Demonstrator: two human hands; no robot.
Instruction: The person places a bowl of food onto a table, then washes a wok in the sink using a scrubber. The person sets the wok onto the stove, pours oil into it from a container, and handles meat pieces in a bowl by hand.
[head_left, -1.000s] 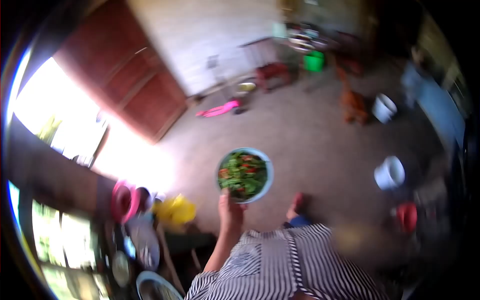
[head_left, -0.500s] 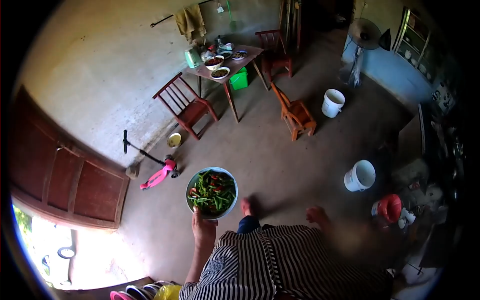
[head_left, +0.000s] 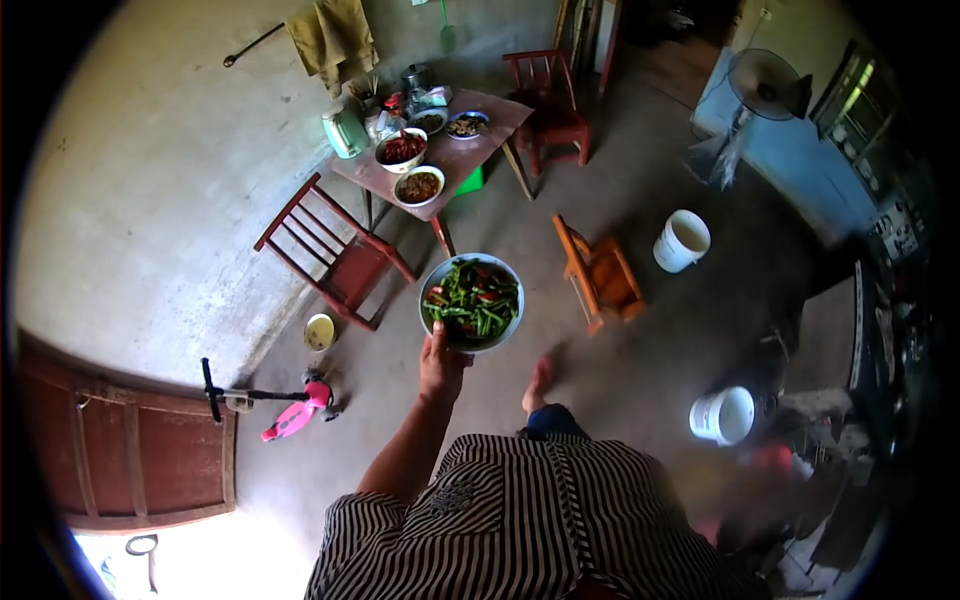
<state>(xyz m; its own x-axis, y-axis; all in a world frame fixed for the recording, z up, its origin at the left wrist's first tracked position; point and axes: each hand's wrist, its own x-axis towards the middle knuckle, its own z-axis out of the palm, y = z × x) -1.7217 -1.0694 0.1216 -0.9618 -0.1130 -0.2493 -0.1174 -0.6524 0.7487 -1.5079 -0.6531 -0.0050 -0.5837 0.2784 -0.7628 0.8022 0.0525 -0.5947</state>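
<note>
The left hand [head_left: 443, 372] is pinching the near rim of a round, pale, shallow bowl [head_left: 519, 303] of chopped green vegetables with red pieces [head_left: 470, 305], its thumb pressing on top. The bowl, being round, is showing no long axis; it is lying between that hand and the far, brown, flat-topped bench [head_left: 465, 160] (other dishes are standing there). The right hand is not showing, so its state I cannot tell.

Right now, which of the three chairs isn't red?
The orange wooden chair, nearest the white buckets. The other two chairs, beside the table, are dark red.
</note>
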